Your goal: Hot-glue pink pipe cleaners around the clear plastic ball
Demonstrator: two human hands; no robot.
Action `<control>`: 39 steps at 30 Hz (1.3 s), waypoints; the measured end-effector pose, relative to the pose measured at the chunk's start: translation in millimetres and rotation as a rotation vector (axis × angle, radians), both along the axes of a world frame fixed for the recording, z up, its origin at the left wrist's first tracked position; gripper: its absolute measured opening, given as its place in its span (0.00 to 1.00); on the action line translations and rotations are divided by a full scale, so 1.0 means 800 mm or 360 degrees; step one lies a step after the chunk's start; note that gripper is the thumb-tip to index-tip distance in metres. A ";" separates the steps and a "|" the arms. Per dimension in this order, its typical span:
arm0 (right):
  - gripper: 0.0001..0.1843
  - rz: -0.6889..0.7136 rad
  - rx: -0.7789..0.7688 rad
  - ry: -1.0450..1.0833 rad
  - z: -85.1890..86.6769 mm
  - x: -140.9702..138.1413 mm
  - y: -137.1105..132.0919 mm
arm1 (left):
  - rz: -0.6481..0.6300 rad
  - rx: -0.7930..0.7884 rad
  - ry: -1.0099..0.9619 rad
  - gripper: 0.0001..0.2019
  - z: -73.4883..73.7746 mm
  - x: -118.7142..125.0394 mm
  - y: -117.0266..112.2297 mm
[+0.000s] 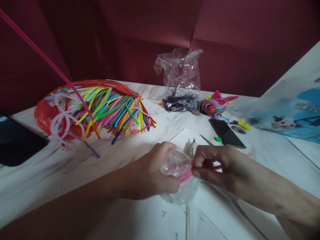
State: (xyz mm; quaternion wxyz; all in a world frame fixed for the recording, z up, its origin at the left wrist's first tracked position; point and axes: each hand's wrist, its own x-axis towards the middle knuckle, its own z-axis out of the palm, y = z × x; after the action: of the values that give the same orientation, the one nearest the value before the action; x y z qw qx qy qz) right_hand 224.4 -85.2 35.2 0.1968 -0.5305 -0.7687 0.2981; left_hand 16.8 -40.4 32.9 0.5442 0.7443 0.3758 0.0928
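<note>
A clear, rounded plastic container (175, 158) is gripped from its left side by my left hand (156, 171), thumb in front and fingers behind. Around the container runs a band of fuzzy pink pipe cleaner (185, 176). At the container's right edge my right hand (215, 163) pinches this pipe cleaner between thumb and fingertips. A short reddish end (218, 167) shows near the right fingers. Just behind the hands lie pliers (193, 146) on a white sheet (181, 136), next to a pointed dark blade (206, 139).
Colourful pipe cleaners (117, 111) spill from a red bag (42, 115) at left; one long pink stem (47, 58) rises from there. Behind are a clear bag (181, 76) and a colourful fuzzy figure (215, 105). A phone (226, 133) and a printed blue bag (295, 113) lie right.
</note>
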 end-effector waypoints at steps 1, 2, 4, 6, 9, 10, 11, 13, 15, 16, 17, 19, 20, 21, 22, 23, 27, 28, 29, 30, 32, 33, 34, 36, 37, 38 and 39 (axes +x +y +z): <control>0.15 -0.0005 -0.0005 0.0002 0.000 0.000 0.001 | 0.0004 -0.0012 0.0002 0.33 0.000 0.000 0.000; 0.15 -0.0010 -0.0010 0.0005 -0.001 -0.001 0.002 | 0.0014 -0.0022 -0.0018 0.34 0.000 -0.001 0.000; 0.15 -0.0012 -0.0011 0.0016 -0.001 -0.001 0.003 | 0.0004 -0.0031 -0.0048 0.33 -0.001 0.000 0.001; 0.15 -0.0008 -0.0008 0.0026 -0.002 -0.002 0.004 | 0.0013 -0.0029 -0.0044 0.31 -0.001 0.001 0.001; 0.15 -0.0007 -0.0005 0.0032 0.000 -0.002 0.005 | 0.0098 0.0007 -0.0016 0.29 -0.003 0.004 0.001; 0.15 -0.0008 -0.0002 0.0030 0.000 -0.002 0.005 | 0.0120 0.0027 -0.0012 0.29 -0.003 0.004 0.000; 0.15 -0.0006 -0.0002 0.0026 0.001 -0.003 0.004 | 0.0130 0.0041 -0.0009 0.28 -0.003 0.005 0.000; 0.14 -0.0001 0.0013 0.0024 0.003 -0.004 0.003 | 0.0131 0.0012 0.0001 0.29 -0.002 0.007 -0.001; 0.14 0.0004 0.0035 0.0028 0.003 -0.005 0.003 | 0.0142 -0.0037 0.0015 0.30 -0.001 0.008 -0.002; 0.14 0.0004 0.0043 0.0033 0.003 -0.005 0.002 | 0.0156 -0.0055 0.0014 0.30 -0.001 0.009 -0.003; 0.14 0.0002 0.0052 0.0038 0.003 -0.005 0.002 | 0.0170 -0.0058 0.0004 0.31 -0.002 0.009 -0.003; 0.13 0.0000 0.0057 0.0038 0.003 -0.004 0.002 | 0.0187 -0.0035 -0.0044 0.30 -0.004 0.010 -0.004; 0.13 -0.0005 0.0060 0.0038 0.003 -0.003 0.002 | 0.0193 -0.0030 -0.0068 0.30 -0.005 0.011 -0.004; 0.12 -0.0010 0.0062 0.0036 0.002 -0.003 0.002 | 0.0200 -0.0030 -0.0082 0.30 -0.007 0.011 -0.004; 0.12 -0.0013 0.0063 0.0034 0.002 -0.002 0.001 | 0.0203 -0.0032 -0.0087 0.30 -0.009 0.012 -0.004; 0.12 -0.0014 0.0063 0.0032 0.003 -0.002 0.001 | 0.0210 -0.0034 -0.0089 0.29 -0.011 0.012 -0.004; 0.13 0.0001 0.0065 0.0032 0.004 -0.005 0.000 | 0.0196 -0.0029 -0.0111 0.29 -0.011 0.010 -0.005; 0.13 0.0004 0.0065 0.0030 0.004 -0.005 -0.001 | 0.0191 -0.0038 -0.0103 0.28 -0.009 0.010 -0.005; 0.13 0.0007 0.0066 0.0027 0.005 -0.006 -0.001 | 0.0187 -0.0039 -0.0091 0.28 -0.007 0.010 -0.006; 0.13 0.0006 0.0066 0.0023 0.005 -0.007 -0.001 | 0.0182 -0.0039 -0.0082 0.27 -0.005 0.010 -0.006; 0.13 -0.0005 0.0069 0.0017 0.006 -0.007 -0.002 | 0.0169 -0.0033 -0.0095 0.26 0.000 0.011 -0.007; 0.13 -0.0010 0.0069 0.0013 0.006 -0.007 -0.002 | 0.0159 -0.0053 -0.0100 0.26 0.001 0.011 -0.007; 0.14 -0.0015 0.0070 0.0008 0.006 -0.007 -0.002 | 0.0154 -0.0084 -0.0098 0.27 0.002 0.011 -0.006; 0.14 -0.0018 0.0071 0.0001 0.006 -0.006 -0.002 | 0.0151 -0.0107 -0.0083 0.29 0.003 0.009 -0.005; 0.14 -0.0017 0.0072 -0.0001 0.006 -0.005 -0.003 | 0.0149 -0.0090 -0.0070 0.29 0.002 0.008 -0.003; 0.13 -0.0019 0.0074 -0.0001 0.006 -0.005 -0.003 | 0.0141 -0.0064 -0.0061 0.30 0.002 0.007 -0.002; 0.13 -0.0019 0.0076 0.0000 0.005 -0.005 -0.002 | 0.0124 -0.0035 -0.0055 0.31 0.001 0.005 0.000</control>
State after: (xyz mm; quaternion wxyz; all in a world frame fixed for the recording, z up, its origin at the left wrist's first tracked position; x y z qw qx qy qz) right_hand 220.4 -87.1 39.3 0.2111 -0.5302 -0.7726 0.2784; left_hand 21.0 -40.6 33.6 0.5548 0.7213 0.3961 0.1226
